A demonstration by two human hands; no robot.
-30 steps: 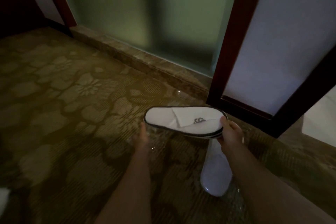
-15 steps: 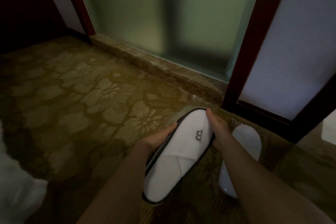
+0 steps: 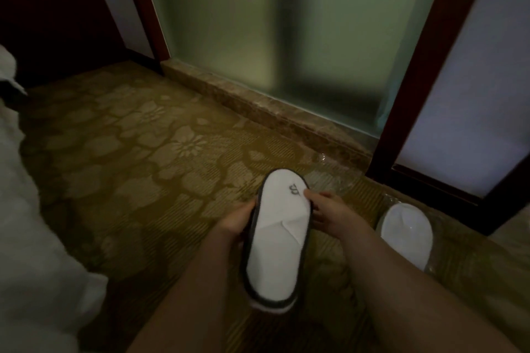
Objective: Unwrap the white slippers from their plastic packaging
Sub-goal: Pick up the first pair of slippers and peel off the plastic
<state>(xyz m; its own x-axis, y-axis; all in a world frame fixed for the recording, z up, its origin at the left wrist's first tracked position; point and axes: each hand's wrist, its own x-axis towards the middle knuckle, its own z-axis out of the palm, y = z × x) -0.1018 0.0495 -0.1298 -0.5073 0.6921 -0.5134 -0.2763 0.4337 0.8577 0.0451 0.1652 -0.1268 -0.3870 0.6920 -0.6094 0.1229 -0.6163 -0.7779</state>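
Slippers, white with dark trim: one slipper [image 3: 276, 241] is held above the floral carpet [image 3: 137, 157], toe pointing away; the left hand [image 3: 233, 223] curls its fingers on the left edge; the right hand [image 3: 329, 213] pinches the right edge by the logo; a second slipper [image 3: 405, 233] lies on the floor at right, inside clear plastic wrap [image 3: 438, 264]; white bedding [image 3: 31, 238] fills the left edge.

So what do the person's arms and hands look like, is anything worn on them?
Both forearms are bare up to the picture's lower edge: no sleeves, no gloves. The left hand and right hand show no watch, ring or bracelet, though the light is dim, so small details could be missed.
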